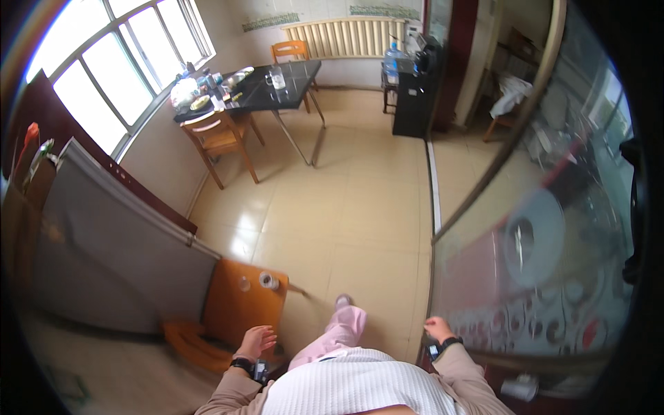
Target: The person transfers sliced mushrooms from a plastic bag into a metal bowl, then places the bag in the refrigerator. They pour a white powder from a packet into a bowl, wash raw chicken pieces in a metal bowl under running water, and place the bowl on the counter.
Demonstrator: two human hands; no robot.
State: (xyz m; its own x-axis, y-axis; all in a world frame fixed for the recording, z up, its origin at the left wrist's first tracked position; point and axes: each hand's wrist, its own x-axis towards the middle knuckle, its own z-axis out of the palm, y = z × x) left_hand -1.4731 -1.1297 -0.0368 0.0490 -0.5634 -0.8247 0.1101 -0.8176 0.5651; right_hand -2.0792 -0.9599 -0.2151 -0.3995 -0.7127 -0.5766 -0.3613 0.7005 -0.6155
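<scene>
My left hand (258,341) hangs at the lower left beside the seat of a wooden chair (246,301), fingers apart and holding nothing. A small glass jar (268,280) with dark contents and a clear round item (244,283) rest on that seat. My right hand (438,328) is at the lower right by the edge of a patterned glass sliding door (498,290); its fingers look curled, and nothing shows in them. Both wrists carry black bands with small devices. One foot in a shoe (343,300) is forward on the tiles.
Farther off, a black table (295,83) bears a glass mug (277,79), bottles and a plastic bag (184,92). Wooden chairs (218,132) stand by it. A black cabinet (410,106) and a water bottle (392,54) are near the radiator (345,39). A floor track (434,181) runs along the doorway.
</scene>
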